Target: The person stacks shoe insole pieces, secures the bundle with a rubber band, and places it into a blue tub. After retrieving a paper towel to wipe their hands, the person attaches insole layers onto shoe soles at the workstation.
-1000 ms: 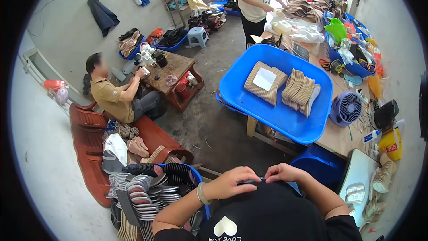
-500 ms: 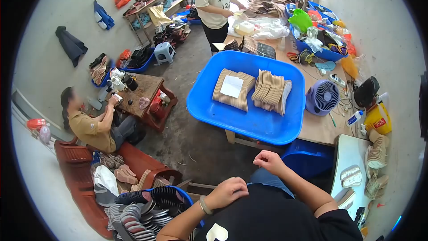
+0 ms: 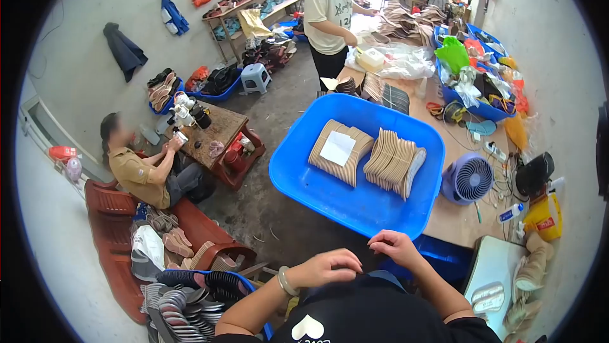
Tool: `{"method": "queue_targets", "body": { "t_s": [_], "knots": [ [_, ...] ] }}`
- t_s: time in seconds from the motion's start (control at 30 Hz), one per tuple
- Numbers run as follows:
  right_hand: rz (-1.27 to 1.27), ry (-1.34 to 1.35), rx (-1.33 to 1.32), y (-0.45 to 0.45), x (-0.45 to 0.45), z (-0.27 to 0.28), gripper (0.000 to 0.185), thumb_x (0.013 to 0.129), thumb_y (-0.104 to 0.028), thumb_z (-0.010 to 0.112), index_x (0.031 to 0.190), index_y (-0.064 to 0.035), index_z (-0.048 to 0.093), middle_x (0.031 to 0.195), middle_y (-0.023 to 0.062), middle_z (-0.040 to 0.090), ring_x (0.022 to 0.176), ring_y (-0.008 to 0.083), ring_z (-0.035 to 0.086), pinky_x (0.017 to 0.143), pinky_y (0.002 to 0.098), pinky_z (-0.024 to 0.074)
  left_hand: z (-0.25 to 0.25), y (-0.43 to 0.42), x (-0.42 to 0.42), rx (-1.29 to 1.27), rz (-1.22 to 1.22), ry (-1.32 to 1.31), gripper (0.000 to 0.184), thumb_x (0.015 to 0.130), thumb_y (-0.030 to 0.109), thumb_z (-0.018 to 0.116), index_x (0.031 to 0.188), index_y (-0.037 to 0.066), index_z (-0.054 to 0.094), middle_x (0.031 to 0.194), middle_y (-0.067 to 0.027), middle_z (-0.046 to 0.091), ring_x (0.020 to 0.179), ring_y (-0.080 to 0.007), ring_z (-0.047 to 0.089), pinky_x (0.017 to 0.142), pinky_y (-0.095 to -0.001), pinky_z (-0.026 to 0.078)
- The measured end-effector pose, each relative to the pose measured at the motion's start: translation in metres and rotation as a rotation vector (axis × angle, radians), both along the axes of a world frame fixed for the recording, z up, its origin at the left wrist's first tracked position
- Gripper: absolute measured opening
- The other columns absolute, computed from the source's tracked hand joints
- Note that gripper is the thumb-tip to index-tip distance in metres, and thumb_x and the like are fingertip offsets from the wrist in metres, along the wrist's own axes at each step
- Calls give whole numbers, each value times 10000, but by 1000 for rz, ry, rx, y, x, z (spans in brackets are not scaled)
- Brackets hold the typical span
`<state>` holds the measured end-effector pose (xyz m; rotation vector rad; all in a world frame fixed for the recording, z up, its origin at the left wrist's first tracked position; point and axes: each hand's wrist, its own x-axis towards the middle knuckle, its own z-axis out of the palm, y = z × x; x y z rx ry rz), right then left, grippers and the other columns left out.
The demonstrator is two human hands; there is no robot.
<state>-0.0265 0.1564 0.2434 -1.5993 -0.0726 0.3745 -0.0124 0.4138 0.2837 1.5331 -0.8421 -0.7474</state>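
Note:
My left hand (image 3: 325, 268), with a bangle (image 3: 287, 281) at its wrist, hangs loosely bent in front of my black shirt, holding nothing. Close by, my right hand (image 3: 398, 249) has its fingers slightly curled and holds nothing. It is just below the near rim of a blue plastic tub (image 3: 304, 194); whether it touches the rim I cannot tell. Inside the tub lie two bundles of tan shoe insoles (image 3: 331, 166) (image 3: 385, 162). A white paper (image 3: 338, 148) rests on the left bundle, and a paler insole (image 3: 415, 168) stands at the right bundle's end.
The tub sits on a wooden table (image 3: 453, 219) with a purple fan (image 3: 467, 178). At left, a seated person (image 3: 136, 175) works by a low table (image 3: 216, 124); another person (image 3: 328, 19) stands behind the tub. A tub of dark insoles (image 3: 190, 308) is at lower left.
The view has shifted, so the tub and room appear lower. My right hand has come nearer the tub's rim, and both hands are closer together. The standing person's arm has moved.

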Motion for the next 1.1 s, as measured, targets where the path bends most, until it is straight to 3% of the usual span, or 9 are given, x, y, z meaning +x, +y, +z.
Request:
{"method": "queue_targets", "body": {
  "t_s": [0.1, 0.23, 0.37, 0.47, 0.6, 0.73, 0.9, 1.0, 1.1],
  "knots": [
    [8, -17, 17, -5, 15, 13, 110, 896, -83, 654, 962, -6, 694, 845, 22, 660, 753, 80, 610, 689, 223, 499, 49, -11, 4, -122, -293, 8, 219, 898, 177, 665, 1067, 37, 656, 1159, -83, 586, 1125, -234, 541, 950, -356, 440],
    [77, -58, -1, 2, 29, 7, 95, 881, -56, 655, 937, 8, 696, 843, 28, 659, 740, 88, 619, 681, 227, 498, 28, -17, 4, -86, -409, -81, 145, 902, 149, 650, 992, 35, 660, 1100, -88, 594, 1048, -250, 566, 909, -356, 458],
    [155, -61, -17, 22, 44, -1, 81, 866, -39, 662, 911, 18, 696, 838, 38, 660, 724, 94, 624, 669, 231, 498, 21, -5, -3, -33, -235, 15, 131, 909, 153, 638, 950, 30, 654, 1054, -78, 590, 1016, -239, 568, 887, -348, 459],
    [199, -64, -28, 39, 58, -4, 75, 860, -34, 664, 902, 18, 696, 834, 45, 658, 718, 97, 627, 660, 233, 498, 5, 13, -3, 86, 36, -233, 161, 914, 187, 631, 899, 28, 644, 1046, -66, 588, 1020, -236, 560, 888, -352, 454],
    [257, -74, -35, 67, 87, -9, 72, 855, -30, 663, 901, 13, 696, 817, 45, 657, 713, 99, 630, 655, 234, 497, -26, 39, 7, 102, 1, -219, 188, 896, 224, 642, 976, 55, 625, 1026, -66, 581, 997, -242, 555, 876, -356, 451],
    [297, -103, -80, 108, 123, -9, 73, 847, -24, 664, 902, 11, 696, 788, 35, 652, 712, 100, 631, 645, 235, 491, -42, 63, 33, 123, 174, -363, 127, 911, 174, 605, 911, 50, 576, 989, -83, 562, 950, -257, 564, 834, -363, 459],
    [323, -192, -186, 177, 184, -11, 76, 837, -27, 671, 902, -1, 701, 777, 32, 652, 701, 101, 628, 633, 238, 484, -49, 136, 107, 144, 630, -418, 148, 940, 187, 562, 911, 42, 552, 1016, -101, 536, 913, -282, 589, 778, -375, 477],
    [310, -186, -181, 223, 223, -22, 62, 840, -26, 670, 891, -3, 696, 773, 36, 654, 695, 97, 620, 634, 237, 487, -50, 180, 144, 300, 593, -351, 149, 941, 196, 560, 916, 49, 554, 1027, -101, 547, 928, -282, 598, 784, -370, 481],
    [310, -198, -200, 269, 261, -21, 49, 845, -23, 668, 883, 3, 687, 762, 35, 653, 693, 91, 613, 635, 236, 488, -81, 223, 180, 348, 488, -436, 189, 939, 243, 563, 956, 56, 576, 1032, -101, 568, 942, -288, 605, 800, -383, 484]
  ]
}}
